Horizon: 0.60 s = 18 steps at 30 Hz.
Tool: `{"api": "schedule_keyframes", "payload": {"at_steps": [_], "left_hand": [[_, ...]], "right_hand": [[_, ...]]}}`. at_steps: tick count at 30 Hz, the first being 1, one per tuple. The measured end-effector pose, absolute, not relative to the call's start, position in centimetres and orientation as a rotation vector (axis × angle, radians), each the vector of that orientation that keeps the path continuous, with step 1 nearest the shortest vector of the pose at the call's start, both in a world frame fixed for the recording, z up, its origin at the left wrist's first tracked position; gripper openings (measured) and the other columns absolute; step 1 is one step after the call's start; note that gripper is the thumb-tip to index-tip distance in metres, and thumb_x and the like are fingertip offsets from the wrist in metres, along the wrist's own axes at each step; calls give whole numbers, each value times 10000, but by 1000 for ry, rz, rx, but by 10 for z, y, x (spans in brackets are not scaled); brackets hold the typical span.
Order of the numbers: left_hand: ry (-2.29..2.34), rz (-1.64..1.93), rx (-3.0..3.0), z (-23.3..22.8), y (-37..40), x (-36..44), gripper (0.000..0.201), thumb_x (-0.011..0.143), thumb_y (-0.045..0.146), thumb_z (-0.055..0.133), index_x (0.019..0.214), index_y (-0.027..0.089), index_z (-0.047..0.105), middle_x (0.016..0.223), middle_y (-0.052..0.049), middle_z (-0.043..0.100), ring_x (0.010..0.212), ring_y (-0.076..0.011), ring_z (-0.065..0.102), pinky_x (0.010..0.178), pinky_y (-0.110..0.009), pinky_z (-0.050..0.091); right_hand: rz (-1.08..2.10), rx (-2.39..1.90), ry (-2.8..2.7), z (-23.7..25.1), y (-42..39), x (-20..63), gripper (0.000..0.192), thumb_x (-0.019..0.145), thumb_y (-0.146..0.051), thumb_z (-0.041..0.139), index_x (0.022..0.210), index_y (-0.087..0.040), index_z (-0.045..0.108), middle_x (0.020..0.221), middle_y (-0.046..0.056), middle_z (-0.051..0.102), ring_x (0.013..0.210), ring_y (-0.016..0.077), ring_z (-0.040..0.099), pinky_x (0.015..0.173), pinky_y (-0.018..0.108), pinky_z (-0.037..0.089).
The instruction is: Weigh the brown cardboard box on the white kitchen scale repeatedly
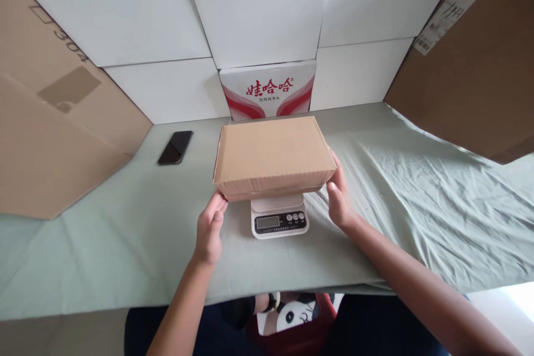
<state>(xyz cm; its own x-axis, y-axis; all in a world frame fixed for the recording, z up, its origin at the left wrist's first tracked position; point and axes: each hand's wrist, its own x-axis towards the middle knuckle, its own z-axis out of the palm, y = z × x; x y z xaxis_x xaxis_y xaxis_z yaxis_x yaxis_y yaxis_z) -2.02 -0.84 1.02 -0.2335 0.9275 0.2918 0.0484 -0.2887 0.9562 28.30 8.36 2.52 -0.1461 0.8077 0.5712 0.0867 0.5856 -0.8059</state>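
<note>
Two hands are steadying a cardboard box [273,157] on a small scale [279,218] mid-counter: left hand [209,232] fingers touching its near left corner, right hand [340,194] open against its right end. Overhanging the scale widely, the box is risking tipping if pressed unevenly.

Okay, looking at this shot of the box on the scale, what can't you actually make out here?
Head view only:
- Scale display: too small to read any figure.
- Scale platform: covered by the cardboard box.
- Box contents: it is closed.
- Left hand and right hand fingertips: tucked at the box's lower corners, so the grip is unclear.
- Phone screen: dark.
- Label on the right cardboard sheet: print too small.
</note>
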Motion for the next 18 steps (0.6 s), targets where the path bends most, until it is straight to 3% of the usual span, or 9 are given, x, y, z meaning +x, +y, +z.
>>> {"api": "schedule_keyframes", "payload": {"at_steps": [4, 7, 14, 18], "left_hand": [[1225, 1714, 1376, 36, 36, -30, 791, 954, 715, 544, 1517, 162, 590, 1553, -209, 611, 1540, -386, 478, 1246, -520, 427], [1222, 1738, 1405, 35, 90, -35, 750, 947, 728, 545, 1468, 193, 610, 1514, -187, 645, 1498, -349, 539, 1233, -481, 437], [1429, 1632, 1246, -10, 152, -38, 683, 912, 797, 529, 1221, 207, 679, 1365, -174, 717, 1356, -321, 650, 1189, -506, 463], [1404, 1600, 1325, -16, 148, -43, 682, 946, 774, 507, 1273, 199, 673, 1362, -179, 719, 1348, -307, 656, 1177, -488, 472]], "right_hand": [[690, -681, -1598, 55, 117, 267, 697, 1005, -720, 408, 1633, -431, 327, 1753, -32, 359, 1646, 340, 311, 1342, 591, 325], [629, -697, -1598, 61, 158, 250, 709, 1003, -730, 397, 1624, -394, 339, 1750, -2, 371, 1649, 328, 302, 1351, 570, 301], [927, -759, -1470, 15, 215, 234, 748, 939, -728, 481, 1526, -267, 445, 1651, 115, 520, 1539, 318, 485, 1291, 544, 384], [1006, -803, -1360, 7, 217, 238, 658, 915, -709, 494, 1437, -309, 473, 1568, 86, 598, 1485, 309, 536, 1233, 554, 451]]}}
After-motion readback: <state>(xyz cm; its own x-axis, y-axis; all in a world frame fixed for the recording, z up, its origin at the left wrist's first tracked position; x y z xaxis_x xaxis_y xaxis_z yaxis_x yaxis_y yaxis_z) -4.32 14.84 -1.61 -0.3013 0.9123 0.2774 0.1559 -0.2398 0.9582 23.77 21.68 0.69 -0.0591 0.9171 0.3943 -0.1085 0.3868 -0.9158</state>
